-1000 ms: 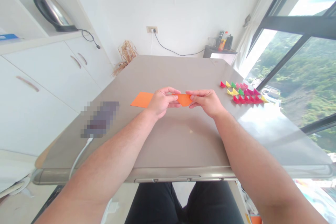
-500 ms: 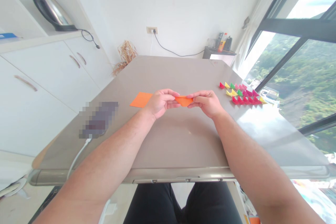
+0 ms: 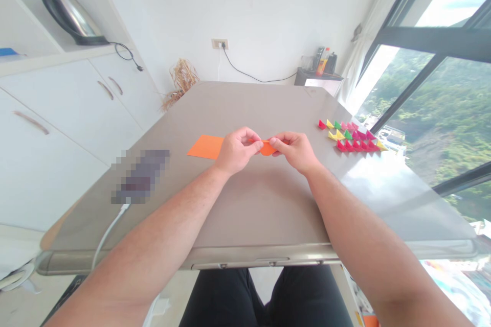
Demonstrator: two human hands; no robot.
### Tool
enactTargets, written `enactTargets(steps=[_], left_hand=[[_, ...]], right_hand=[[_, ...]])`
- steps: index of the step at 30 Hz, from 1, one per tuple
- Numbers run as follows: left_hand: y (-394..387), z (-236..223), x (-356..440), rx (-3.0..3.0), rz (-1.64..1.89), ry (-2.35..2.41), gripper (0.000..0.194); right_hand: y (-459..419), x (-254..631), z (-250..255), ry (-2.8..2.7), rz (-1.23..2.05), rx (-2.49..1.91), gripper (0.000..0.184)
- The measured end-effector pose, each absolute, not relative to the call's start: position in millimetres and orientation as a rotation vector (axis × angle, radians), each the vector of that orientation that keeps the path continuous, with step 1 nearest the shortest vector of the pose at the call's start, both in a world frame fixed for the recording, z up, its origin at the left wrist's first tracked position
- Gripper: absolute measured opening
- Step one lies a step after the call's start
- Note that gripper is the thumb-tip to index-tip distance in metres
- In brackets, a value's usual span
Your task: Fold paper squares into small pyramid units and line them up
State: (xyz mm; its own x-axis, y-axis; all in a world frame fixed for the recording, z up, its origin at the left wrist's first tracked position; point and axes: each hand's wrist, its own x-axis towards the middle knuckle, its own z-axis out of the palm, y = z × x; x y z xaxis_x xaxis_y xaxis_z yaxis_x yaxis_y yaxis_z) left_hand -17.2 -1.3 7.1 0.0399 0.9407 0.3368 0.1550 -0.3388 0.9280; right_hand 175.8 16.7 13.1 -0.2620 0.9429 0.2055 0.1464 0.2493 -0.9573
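A small folded piece of orange paper (image 3: 267, 148) is held just above the table, between both hands. My left hand (image 3: 238, 149) pinches its left end with thumb and fingers and covers part of it. On the other end, my right hand (image 3: 294, 150) grips with the thumb laid over the top edge. Flat on the table, partly behind my left hand, lies an orange paper sheet (image 3: 205, 147). To the right stand rows of small folded paper boats (image 3: 356, 146) in red, yellow, green and pink.
The grey-brown table (image 3: 253, 204) reaches toward a white wall. At its left lies a blurred-out dark object (image 3: 140, 176) with a white cable (image 3: 109, 230). A kettle (image 3: 74, 18) sits on the left shelf; a large window is on the right.
My left hand has shifted its hold toward the middle, its thumb now over the top edge, so less of the folded orange paper shows. The view has moved slightly.
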Motion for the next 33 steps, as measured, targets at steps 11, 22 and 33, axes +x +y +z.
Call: enactTargets(steps=[11, 22, 33], left_hand=[[-1.2, 8.4, -16.3, 1.475, 1.281, 1.191, 0.026], [1.4, 8.2, -16.0, 1.31, 1.262, 1.118, 0.021], [1.2, 8.2, -15.2, 1.289, 1.281, 1.117, 0.025]], right_hand=[[16.8, 173.2, 12.6, -1.616, 1.077, -1.078, 0.026], [13.4, 170.2, 15.5, -1.623, 1.05, -1.116, 0.018], [10.1, 168.5, 18.4, -1.626, 1.03, -1.136, 0.019]])
